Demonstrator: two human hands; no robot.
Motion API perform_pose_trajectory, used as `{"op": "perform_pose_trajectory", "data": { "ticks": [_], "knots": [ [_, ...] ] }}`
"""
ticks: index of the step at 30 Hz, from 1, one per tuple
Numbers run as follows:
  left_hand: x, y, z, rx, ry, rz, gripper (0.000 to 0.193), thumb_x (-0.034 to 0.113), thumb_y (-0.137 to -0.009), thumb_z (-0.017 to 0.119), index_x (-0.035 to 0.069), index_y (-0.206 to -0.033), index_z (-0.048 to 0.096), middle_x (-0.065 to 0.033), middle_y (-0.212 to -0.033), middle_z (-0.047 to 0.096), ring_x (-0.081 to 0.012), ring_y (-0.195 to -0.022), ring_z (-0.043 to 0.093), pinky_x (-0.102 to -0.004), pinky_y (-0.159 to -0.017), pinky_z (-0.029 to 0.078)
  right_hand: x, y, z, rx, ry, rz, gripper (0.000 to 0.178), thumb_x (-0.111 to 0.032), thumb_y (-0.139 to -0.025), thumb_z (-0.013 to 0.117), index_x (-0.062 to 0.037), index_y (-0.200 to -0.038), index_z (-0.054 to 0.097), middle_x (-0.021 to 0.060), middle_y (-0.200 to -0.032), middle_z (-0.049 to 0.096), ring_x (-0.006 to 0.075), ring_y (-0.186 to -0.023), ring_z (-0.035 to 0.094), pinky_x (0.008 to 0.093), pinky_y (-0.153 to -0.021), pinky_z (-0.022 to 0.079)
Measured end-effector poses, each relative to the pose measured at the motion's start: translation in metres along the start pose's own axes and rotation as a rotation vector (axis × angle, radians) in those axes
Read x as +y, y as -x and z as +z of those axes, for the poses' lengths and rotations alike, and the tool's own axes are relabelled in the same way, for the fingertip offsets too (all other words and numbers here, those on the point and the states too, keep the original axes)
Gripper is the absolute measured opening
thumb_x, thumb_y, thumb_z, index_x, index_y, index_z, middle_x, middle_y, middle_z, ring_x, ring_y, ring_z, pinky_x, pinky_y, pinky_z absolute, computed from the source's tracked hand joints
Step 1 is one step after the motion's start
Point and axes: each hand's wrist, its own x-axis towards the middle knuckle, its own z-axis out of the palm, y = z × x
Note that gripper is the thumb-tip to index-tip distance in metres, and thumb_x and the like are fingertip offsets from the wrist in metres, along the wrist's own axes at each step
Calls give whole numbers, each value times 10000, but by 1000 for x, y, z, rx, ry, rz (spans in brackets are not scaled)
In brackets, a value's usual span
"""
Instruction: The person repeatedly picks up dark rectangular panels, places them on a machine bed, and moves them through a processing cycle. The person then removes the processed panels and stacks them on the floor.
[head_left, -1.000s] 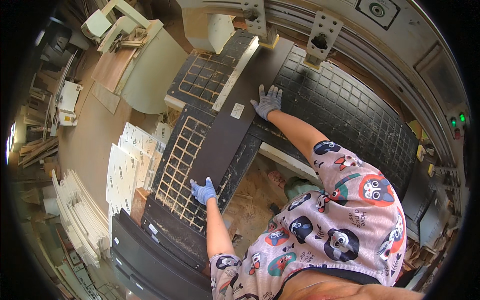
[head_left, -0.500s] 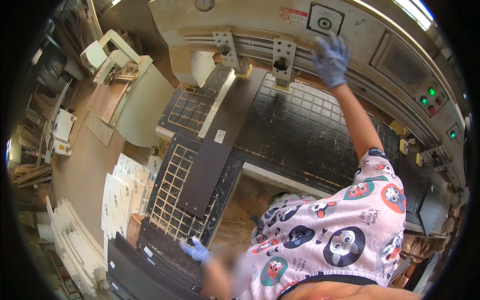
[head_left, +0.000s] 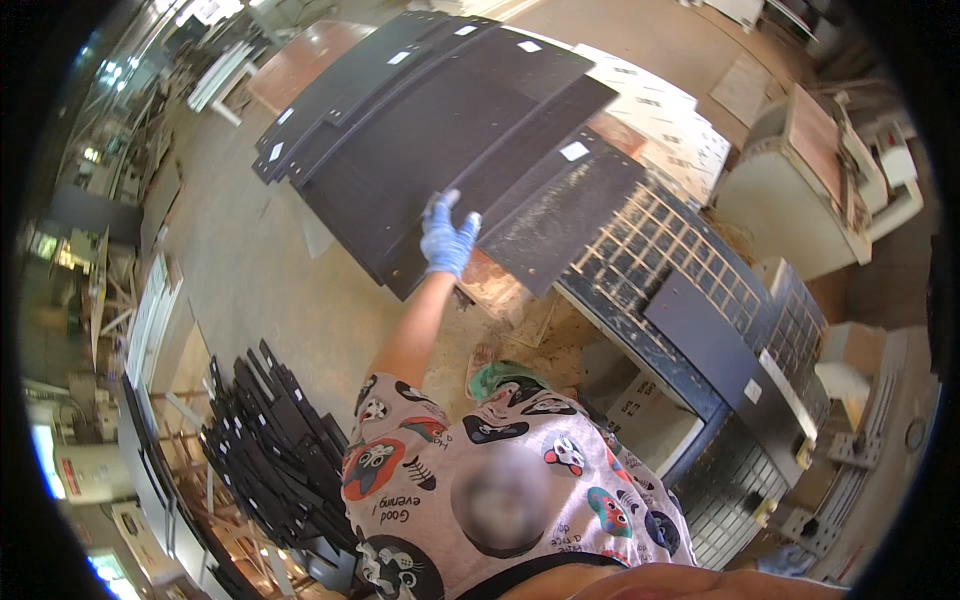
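My left hand [head_left: 450,238], in a blue glove, reaches out over the near edge of a stack of dark brown panels [head_left: 440,120]. Its fingers are apart, the tips at the panel surface, with nothing gripped. Beside it, a narrower dusty dark panel [head_left: 565,215] bears a white label. My right hand [head_left: 788,558] shows only as a bit of blue glove at the lower right, near the machine; its fingers cannot be made out. A single long dark panel [head_left: 710,340] lies across the gridded black machine table [head_left: 690,235], against a pale metal strip.
White printed sheets [head_left: 655,110] stand behind the stack. At the right are a pale machine [head_left: 790,190] and clamp blocks on a rail [head_left: 850,450]. Many dark strips [head_left: 270,440] lie heaped at the lower left. Sawdust covers parts of the table.
My view has swung left toward the stacked panels. My left hand has moved from the table's edge onto the stack. The right hand, earlier raised by the machine's front, is now at the picture's edge.
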Motion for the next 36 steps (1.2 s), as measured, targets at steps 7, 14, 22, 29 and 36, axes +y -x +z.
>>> {"op": "perform_pose_trajectory", "data": {
  "ticks": [7, 14, 22, 29, 36],
  "knots": [
    [-163, -180, -87, 32, -275, -310, 710, 381, -707, 733, 120, -1295, 431, -149, -1345, 425, -306, -1235, 414, -376, -1015, 360, -297, 159, -107, -316, -595, -73, 527, -84, -756, 626, -102, -1261, 477, 167, -1342, 424, 333, -1248, 389, 392, -1009, 363],
    [-265, -337, -90, -184, -711, -311, 736, 515, -708, 676, 273, -1338, 379, -97, -1446, 277, -309, -1302, 314, -450, -1012, 347, -411, 282, -246, -824, -588, -421, 623, -73, -678, 675, -139, -1256, 453, 186, -1437, 256, 372, -1248, 369, 404, -997, 379],
    [-313, -399, -74, -363, -739, -338, 718, 495, -701, 699, 281, -1304, 371, -116, -1449, 257, -317, -1320, 267, -484, -1028, 302, -375, 352, -284, -1114, -453, -155, 580, -163, -711, 686, -162, -1242, 452, 205, -1412, 286, 383, -1231, 385, 411, -972, 393],
    [-328, -378, -75, -268, -688, -177, 512, 382, -734, 687, 206, -1165, 474, -114, -1160, 528, -310, -1058, 538, -430, -865, 455, -382, 406, -315, -1230, -523, 61, 567, -148, -719, 683, -163, -1243, 467, 183, -1397, 327, 354, -1258, 363, 384, -1026, 337],
    [-345, -403, -56, -133, -614, -429, 725, 582, -747, 572, 189, -1328, 391, -158, -1374, 382, -316, -1255, 389, -434, -1034, 304, -351, 448, -303, -1245, -514, -73, 543, -152, -736, 653, -86, -1238, 458, 202, -1355, 375, 370, -1229, 385, 412, -1009, 351]
  ]
}}
